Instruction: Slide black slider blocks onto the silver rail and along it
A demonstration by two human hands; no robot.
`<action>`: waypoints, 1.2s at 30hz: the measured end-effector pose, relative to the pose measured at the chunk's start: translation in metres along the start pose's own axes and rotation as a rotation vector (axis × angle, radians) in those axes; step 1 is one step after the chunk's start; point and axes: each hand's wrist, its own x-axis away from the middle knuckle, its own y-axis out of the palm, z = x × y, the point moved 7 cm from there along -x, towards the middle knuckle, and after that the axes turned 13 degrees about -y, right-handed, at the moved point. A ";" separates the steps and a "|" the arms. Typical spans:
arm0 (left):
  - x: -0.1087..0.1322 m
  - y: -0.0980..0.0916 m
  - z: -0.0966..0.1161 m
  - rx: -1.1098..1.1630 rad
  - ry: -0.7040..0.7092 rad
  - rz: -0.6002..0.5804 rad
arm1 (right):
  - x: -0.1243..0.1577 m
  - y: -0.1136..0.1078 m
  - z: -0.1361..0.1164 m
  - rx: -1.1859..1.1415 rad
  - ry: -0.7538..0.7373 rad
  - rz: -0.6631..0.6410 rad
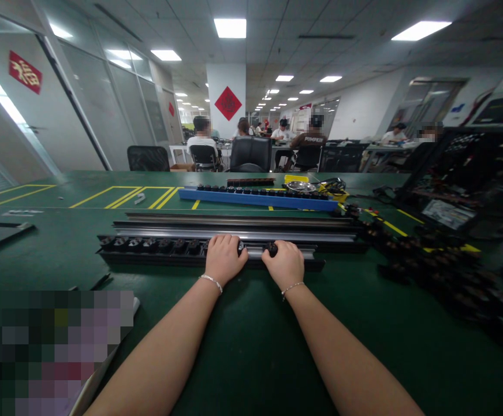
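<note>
A long black rail [156,259] lies crosswise in front of me, its left part filled with a row of small round black parts [164,247]. My left hand [226,257] is closed over the right end of that row, with part of one round piece showing by its thumb. A short stretch of bare metal channel [255,253] separates the hands. My right hand [284,263] grips a single small black round part [271,249] at the rail, between thumb and fingers. Behind this rail lie further long metal rails [182,232].
A blue rail [255,199] with black parts stands farther back. At right, a heap of black parts [442,271] spreads beside a large dark equipment case [463,190]. A metal dish [301,186] sits near yellow trays. Several people sit at far desks. A blurred-out item [52,352] lies front left.
</note>
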 end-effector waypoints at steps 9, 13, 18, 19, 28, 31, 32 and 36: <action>0.000 -0.001 0.001 -0.002 0.011 0.007 | 0.000 -0.005 0.010 0.007 0.044 -0.015; 0.000 -0.001 0.001 0.011 0.001 -0.005 | 0.001 -0.005 0.010 0.000 0.044 -0.018; -0.001 -0.001 0.000 0.014 -0.011 -0.017 | 0.004 -0.007 0.011 0.011 0.056 0.003; -0.001 -0.001 0.000 0.016 -0.011 -0.017 | 0.004 -0.008 0.011 0.012 0.060 -0.001; -0.001 -0.001 0.000 0.026 -0.022 -0.023 | 0.005 -0.010 0.020 -0.013 0.027 -0.031; -0.001 -0.001 0.000 0.011 -0.022 -0.019 | 0.008 -0.012 0.024 -0.011 0.020 0.011; -0.001 -0.001 0.000 0.005 -0.020 -0.018 | 0.009 -0.012 0.025 -0.009 0.022 0.021; -0.001 0.000 0.000 -0.003 -0.027 -0.016 | 0.011 -0.011 0.028 -0.005 0.034 0.055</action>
